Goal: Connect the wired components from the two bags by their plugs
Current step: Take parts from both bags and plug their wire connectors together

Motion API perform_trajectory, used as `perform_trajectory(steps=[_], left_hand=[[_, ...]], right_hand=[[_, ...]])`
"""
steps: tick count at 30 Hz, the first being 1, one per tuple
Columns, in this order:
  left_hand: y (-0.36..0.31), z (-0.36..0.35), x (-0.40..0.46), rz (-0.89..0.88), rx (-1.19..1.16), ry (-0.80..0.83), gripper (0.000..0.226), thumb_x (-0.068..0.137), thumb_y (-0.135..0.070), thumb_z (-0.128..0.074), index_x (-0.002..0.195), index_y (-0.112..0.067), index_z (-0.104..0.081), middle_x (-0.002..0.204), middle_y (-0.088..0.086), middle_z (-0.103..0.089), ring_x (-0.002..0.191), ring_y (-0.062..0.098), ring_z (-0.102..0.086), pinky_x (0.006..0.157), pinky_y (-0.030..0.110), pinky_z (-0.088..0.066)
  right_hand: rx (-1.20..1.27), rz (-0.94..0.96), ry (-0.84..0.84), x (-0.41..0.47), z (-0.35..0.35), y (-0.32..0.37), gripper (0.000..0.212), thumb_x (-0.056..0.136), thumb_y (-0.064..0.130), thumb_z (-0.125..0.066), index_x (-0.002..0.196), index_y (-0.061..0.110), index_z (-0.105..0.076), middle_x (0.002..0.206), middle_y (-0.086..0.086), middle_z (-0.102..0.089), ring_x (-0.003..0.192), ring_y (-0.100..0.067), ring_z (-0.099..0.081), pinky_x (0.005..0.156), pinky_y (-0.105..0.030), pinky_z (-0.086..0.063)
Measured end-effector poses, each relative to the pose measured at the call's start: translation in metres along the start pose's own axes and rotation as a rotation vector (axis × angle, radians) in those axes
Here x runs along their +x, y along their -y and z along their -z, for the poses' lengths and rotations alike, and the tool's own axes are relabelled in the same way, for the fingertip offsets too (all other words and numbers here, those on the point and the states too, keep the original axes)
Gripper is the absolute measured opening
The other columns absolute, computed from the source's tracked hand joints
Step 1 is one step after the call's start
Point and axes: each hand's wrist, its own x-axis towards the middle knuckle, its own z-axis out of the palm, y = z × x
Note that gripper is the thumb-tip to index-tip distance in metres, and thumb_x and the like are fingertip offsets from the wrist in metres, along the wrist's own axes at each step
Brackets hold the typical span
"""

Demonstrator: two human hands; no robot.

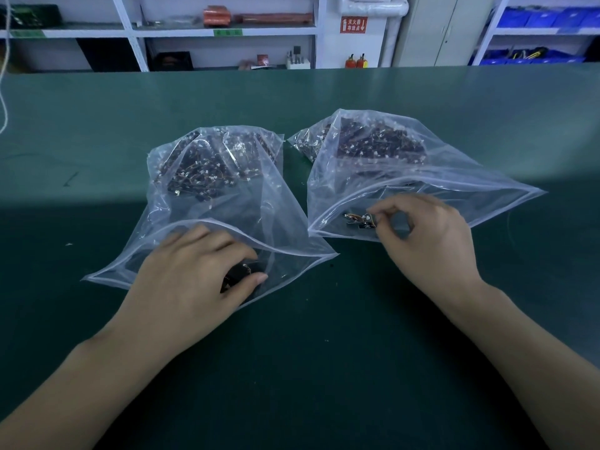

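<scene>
Risks: each hand is pulling one wired component out of a tangled heap, so leads may snag neighbours and drag extras out, or a thin wire could strain at its plug.

Left hand (191, 271) inside the mouth of the left bag (207, 196), thumb and fingers pinching a dark component (242, 276). Right hand (422, 232) at the mouth of the right bag (406, 170), fingertips pinching another component (358, 220) by its wire, prob. near the white plug.

Count: 2 bags, mid-table (97, 125); 2 components held; the rest too many to count.
</scene>
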Motion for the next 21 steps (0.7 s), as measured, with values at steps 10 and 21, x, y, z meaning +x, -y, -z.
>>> perform_trajectory(steps=[10, 21], left_hand=[[-0.008, 0.006, 0.0, 0.042, -0.1, -0.03, 0.019, 0.095, -0.05, -0.075, 0.093, -0.031, -0.075, 0.081, -0.018, -0.058, 0.085, 0.016, -0.062, 0.078, 0.036, -0.053], [-0.018, 0.006, -0.004, 0.065, -0.139, 0.046, 0.019, 0.082, -0.03, -0.079, 0.099, -0.033, -0.073, 0.085, -0.018, -0.061, 0.089, 0.015, -0.064, 0.078, 0.035, -0.055]], right_hand=[[0.13, 0.096, 0.052, -0.014, -0.003, 0.028, 0.016, 0.086, 0.012, -0.069, 0.087, 0.027, -0.072, 0.062, 0.009, -0.049, 0.067, -0.011, -0.056, 0.062, -0.036, -0.052], [0.314, 0.178, 0.061, -0.025, -0.004, 0.047, 0.017, 0.087, 0.003, -0.066, 0.087, 0.016, -0.077, 0.06, 0.016, -0.038, 0.055, -0.005, -0.043, 0.062, -0.019, -0.034]])
